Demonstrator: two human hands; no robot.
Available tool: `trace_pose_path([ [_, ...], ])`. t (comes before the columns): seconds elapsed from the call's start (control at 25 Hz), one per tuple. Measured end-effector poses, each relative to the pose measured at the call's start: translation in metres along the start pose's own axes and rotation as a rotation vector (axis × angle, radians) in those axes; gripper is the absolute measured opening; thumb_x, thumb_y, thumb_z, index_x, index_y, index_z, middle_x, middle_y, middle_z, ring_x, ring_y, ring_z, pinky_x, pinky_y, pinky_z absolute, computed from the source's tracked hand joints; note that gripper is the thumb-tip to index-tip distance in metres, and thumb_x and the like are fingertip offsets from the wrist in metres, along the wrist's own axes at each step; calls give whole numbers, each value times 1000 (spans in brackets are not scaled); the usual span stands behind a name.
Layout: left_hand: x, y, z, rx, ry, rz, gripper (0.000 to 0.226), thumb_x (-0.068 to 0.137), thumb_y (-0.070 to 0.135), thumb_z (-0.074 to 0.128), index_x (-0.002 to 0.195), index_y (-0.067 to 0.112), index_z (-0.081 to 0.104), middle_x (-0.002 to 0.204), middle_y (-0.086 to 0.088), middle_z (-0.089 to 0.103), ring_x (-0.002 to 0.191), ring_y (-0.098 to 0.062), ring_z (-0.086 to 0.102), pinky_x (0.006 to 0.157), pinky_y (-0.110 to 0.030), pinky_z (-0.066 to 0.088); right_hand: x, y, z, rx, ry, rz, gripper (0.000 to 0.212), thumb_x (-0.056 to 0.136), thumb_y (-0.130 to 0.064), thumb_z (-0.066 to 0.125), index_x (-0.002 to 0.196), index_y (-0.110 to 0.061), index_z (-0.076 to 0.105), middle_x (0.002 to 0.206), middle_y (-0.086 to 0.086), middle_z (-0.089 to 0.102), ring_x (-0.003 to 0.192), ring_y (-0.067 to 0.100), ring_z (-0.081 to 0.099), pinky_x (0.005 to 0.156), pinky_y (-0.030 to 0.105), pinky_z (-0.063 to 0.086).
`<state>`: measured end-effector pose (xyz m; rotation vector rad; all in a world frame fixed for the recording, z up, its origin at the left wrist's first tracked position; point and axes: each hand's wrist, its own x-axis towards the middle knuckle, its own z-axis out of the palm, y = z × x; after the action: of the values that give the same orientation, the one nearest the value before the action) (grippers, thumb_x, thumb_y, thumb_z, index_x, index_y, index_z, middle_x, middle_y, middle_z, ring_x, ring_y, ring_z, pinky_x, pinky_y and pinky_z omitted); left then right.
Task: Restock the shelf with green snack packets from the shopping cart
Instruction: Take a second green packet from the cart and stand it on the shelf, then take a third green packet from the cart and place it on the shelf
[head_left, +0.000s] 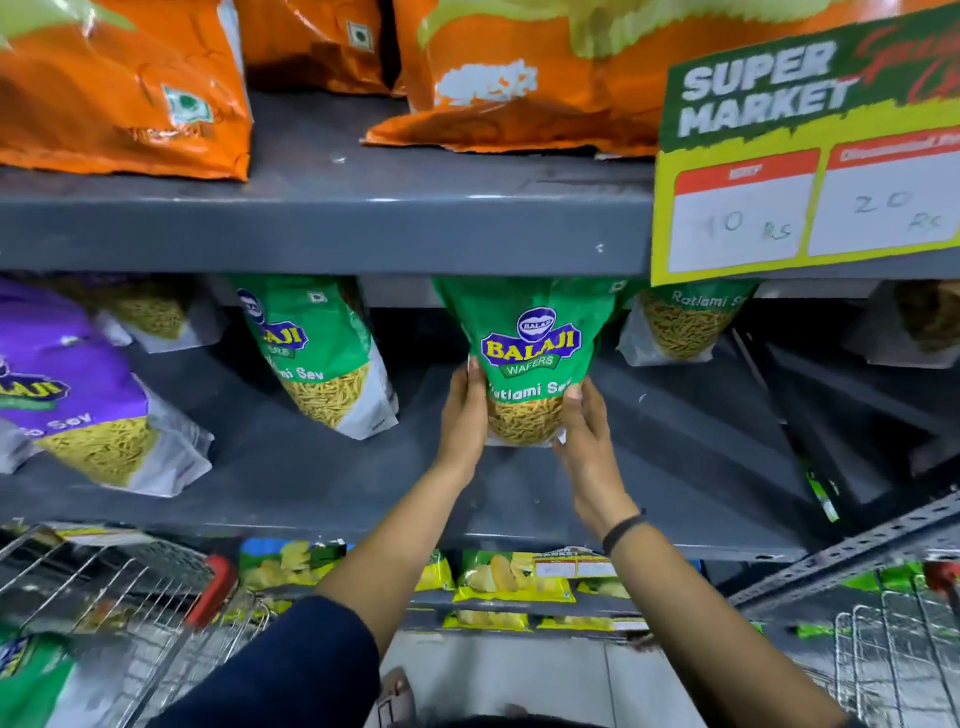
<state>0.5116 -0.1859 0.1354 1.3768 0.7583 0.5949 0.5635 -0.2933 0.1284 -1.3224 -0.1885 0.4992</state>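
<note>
Green packet (535, 353) between both hands

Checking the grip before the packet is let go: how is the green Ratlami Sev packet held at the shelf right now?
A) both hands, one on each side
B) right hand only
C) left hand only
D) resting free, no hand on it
A: the left hand and the right hand clasp the lower sides of the green packet.

I see the snack packet (535, 358) upright on the middle shelf (322, 467), between my left hand (464, 415) and right hand (587, 436), another packet (322, 358) to its left, the shopping cart (104, 587) below-left.
</note>
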Motion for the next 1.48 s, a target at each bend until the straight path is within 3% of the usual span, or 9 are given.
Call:
trace_pose_path([
  [0.16, -14, -11, -34, 86, 154, 74, 30, 97, 31, 38, 120, 18, 54, 125, -1, 58, 113, -13, 52, 95, -22, 39, -24, 17, 15, 21, 303, 13, 39, 95, -28, 48, 132, -18, 38, 113, -2, 52, 104, 13, 54, 94, 37, 42],
  [0.28, -46, -34, -100, 109, 361, 153, 22, 98, 23, 38, 109, 23, 57, 107, -6, 66, 102, -16, 61, 93, -35, 46, -57, 37, 47, 11, 252, -1, 15, 96, -25, 46, 110, -22, 45, 89, -12, 53, 81, 8, 54, 78, 34, 44],
  [0.52, -129, -78, -287, 201, 873, 74, 18, 96, 15, 41, 99, 13, 59, 94, -8, 66, 87, -22, 60, 80, -38, 48, -121, 98, 173, -212, -279, 34, 17, 95, -14, 47, 111, -19, 51, 105, 4, 53, 98, 21, 54, 87, 36, 45],
  [0.68, -193, -124, -420, 270, 1199, -225, 20, 93, 11, 48, 110, 6, 57, 109, -23, 64, 98, -35, 59, 88, -48, 48, -180, 158, 294, -568, -815, 0, 17, 91, -5, 53, 106, -1, 60, 98, 6, 62, 86, 6, 59, 72, 7, 43],
  [0.8, -218, -144, -514, 365, 1199, -425, 34, 89, 14, 53, 121, 4, 49, 119, -27, 59, 107, -39, 56, 95, -48, 44, -220, 207, 397, -879, -1219, -162, 30, 88, -7, 56, 118, -2, 58, 117, 22, 62, 105, 30, 61, 89, 29, 46],
  [1.04, -174, -159, -595, 748, 817, -558, 56, 77, 26, 69, 125, 11, 43, 119, -17, 61, 107, -35, 58, 90, -47, 49, -249, 275, 542, -1559, -1699, -1087, 59, 88, -12, 52, 141, -22, 31, 156, 5, 25, 144, 26, 20, 113, 53, 25],
  [1.16, -163, -169, -598, 831, 753, -583, 20, 87, 23, 57, 104, 14, 54, 99, -15, 69, 88, -32, 64, 74, -43, 55, -233, 294, 544, -1827, -1642, -1139, 44, 90, -11, 49, 132, -19, 44, 141, 8, 46, 132, 28, 40, 107, 52, 29],
  [1.28, -170, -170, -593, 904, 747, -482, 14, 89, 21, 53, 99, 15, 62, 94, -12, 72, 81, -29, 64, 67, -36, 55, -210, 298, 510, -1916, -1458, -1086, 29, 86, -13, 54, 115, -16, 57, 122, 7, 62, 115, 26, 55, 102, 46, 34],
  [1.48, -176, -113, -581, 753, 900, -137, 11, 79, 4, 61, 86, 11, 67, 88, -12, 70, 84, -30, 59, 71, -36, 46, -205, 249, 455, -1409, -1156, -719, 31, 86, -30, 61, 115, -20, 62, 119, 4, 67, 105, 26, 64, 92, 40, 47],
])
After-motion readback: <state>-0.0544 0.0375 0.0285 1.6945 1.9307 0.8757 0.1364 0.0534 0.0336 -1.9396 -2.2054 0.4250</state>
